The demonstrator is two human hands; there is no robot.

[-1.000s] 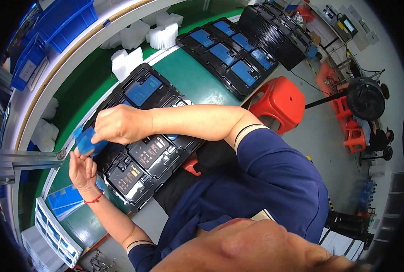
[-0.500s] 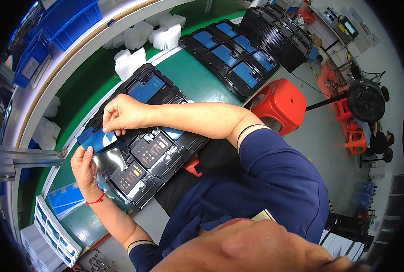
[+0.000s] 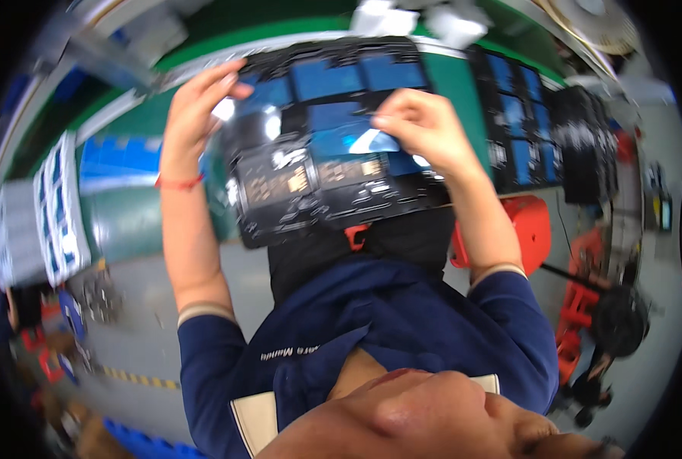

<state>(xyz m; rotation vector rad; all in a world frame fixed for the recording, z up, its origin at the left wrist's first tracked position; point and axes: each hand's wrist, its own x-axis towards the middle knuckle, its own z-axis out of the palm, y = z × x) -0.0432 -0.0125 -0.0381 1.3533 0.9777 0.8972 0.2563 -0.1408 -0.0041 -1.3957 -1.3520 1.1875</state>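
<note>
A black moulded tray [image 3: 280, 226] lies in front of me, with blue film-covered flat pieces [image 3: 326, 79] in its far rows. In its near row sit flat black printed packs [image 3: 276, 182] that look like batteries. Above the tray, my right hand [image 3: 425, 126] is closed in a pinch on a shiny, clear bluish film [image 3: 373, 142], which hangs left of the fingertips over the pieces. My left hand [image 3: 199, 115] is at the tray's far left corner, fingers stretched and thumb apart. A bright glare beside its palm is too blurred to identify.
On the green bench, blue sheets [image 3: 119, 162] lie to the left beside a white slotted rack [image 3: 60, 210]. Another black tray with blue pieces [image 3: 514, 115] and a stack of black trays [image 3: 586, 145] stand to the right. A red stool [image 3: 526, 229] is near my right elbow.
The view has turned, bringing the tray squarely ahead. My hands have separated: the right has moved rightward with the film, while the left has left it and is at the tray's left corner.
</note>
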